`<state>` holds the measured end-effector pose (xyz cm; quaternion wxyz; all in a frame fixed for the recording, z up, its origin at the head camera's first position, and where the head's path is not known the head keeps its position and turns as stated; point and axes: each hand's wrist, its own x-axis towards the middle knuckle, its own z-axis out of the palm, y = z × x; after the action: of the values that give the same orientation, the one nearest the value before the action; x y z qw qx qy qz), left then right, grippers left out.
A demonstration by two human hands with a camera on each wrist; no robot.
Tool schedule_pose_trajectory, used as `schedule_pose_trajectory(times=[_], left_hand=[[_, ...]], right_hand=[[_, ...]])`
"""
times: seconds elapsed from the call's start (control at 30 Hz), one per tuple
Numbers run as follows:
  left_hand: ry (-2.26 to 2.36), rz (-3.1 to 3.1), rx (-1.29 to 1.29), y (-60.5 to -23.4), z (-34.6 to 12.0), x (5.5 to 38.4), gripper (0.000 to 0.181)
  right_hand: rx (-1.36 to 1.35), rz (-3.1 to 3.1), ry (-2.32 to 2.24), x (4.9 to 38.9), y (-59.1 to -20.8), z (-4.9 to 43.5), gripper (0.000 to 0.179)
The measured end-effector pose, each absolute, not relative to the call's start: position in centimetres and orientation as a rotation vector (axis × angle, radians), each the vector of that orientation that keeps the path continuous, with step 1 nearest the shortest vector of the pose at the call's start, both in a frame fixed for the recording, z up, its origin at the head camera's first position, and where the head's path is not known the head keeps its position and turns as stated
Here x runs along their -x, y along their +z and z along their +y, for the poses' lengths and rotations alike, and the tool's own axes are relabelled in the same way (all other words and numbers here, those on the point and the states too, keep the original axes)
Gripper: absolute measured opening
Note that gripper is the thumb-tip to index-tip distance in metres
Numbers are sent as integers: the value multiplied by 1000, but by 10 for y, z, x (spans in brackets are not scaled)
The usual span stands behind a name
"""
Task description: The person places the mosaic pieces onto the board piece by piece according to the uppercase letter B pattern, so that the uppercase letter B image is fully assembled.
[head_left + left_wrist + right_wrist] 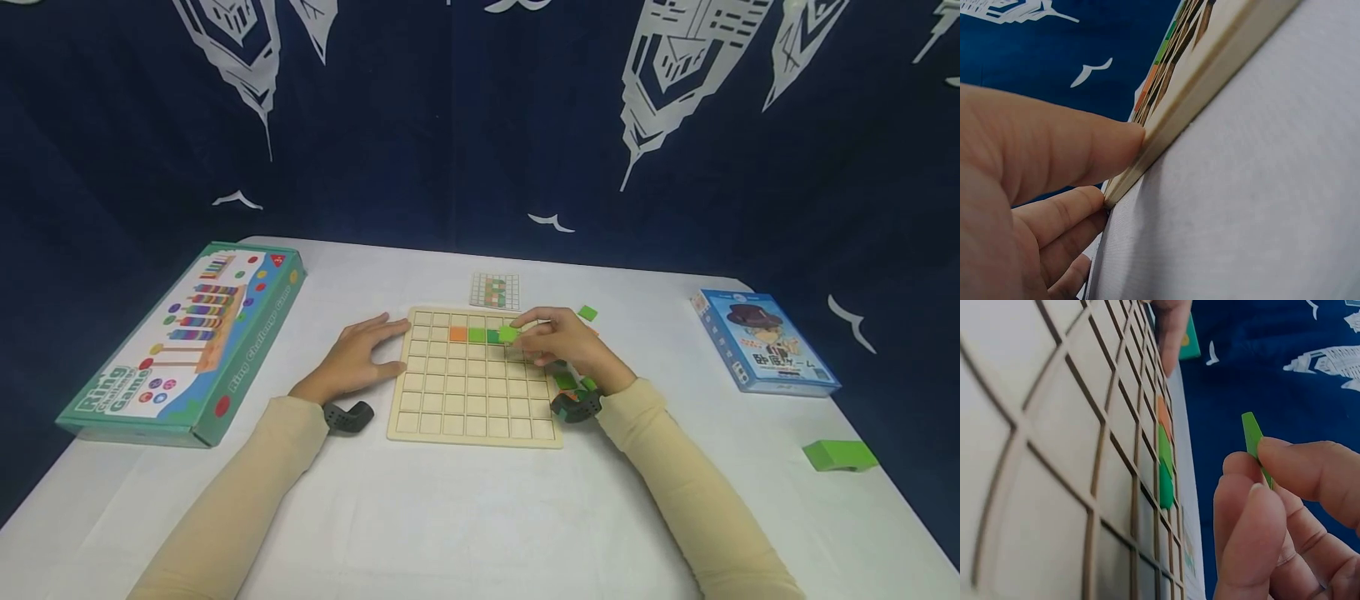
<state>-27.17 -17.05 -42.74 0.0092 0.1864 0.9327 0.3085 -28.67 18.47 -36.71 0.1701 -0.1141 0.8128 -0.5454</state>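
Head view has my right hand [562,340] over the upper right part of the gridded board [476,407], its thumb and fingertips pinched together on a light green tile [507,334]. I judge the tile to be very light and stiff, a thin flat square that won't bend or squash under a pinch. Its faces look smooth, so it might slip or twist if I squeezed unevenly; it seems unlikely to break. The best hold, I think, is near one edge, fingertips on opposite faces, leaving the far edge free. That is much how I have it: the right wrist view shows one end standing clear of my fingertips, with a gap between tile and board.

The tile sits at the very tips of my right fingers, on the side toward my left hand [356,357]. From above, it appears just beside the dark green tile [492,337], which ends a row with the green tile [477,335] and the orange tile [458,334] in the board's cells. My left fingers and thumb are spread apart, tips touching the board's left edge and clamped on nothing. A patterned card [494,291] lies just beyond the board, and a loose tile [587,313] lies beyond my right hand.
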Motion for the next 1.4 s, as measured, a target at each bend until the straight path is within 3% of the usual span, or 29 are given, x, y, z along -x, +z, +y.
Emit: schedule_pose_trajectory(times=[0.67,1.4], left_hand=[[972,2902,-585,-422,-169,271,73],[981,2899,-577,-425,-170,271,73]], right_hand=[[354,2178,-1606,291,-382,142,35],[382,2398,-1339,295,-383,111,27]])
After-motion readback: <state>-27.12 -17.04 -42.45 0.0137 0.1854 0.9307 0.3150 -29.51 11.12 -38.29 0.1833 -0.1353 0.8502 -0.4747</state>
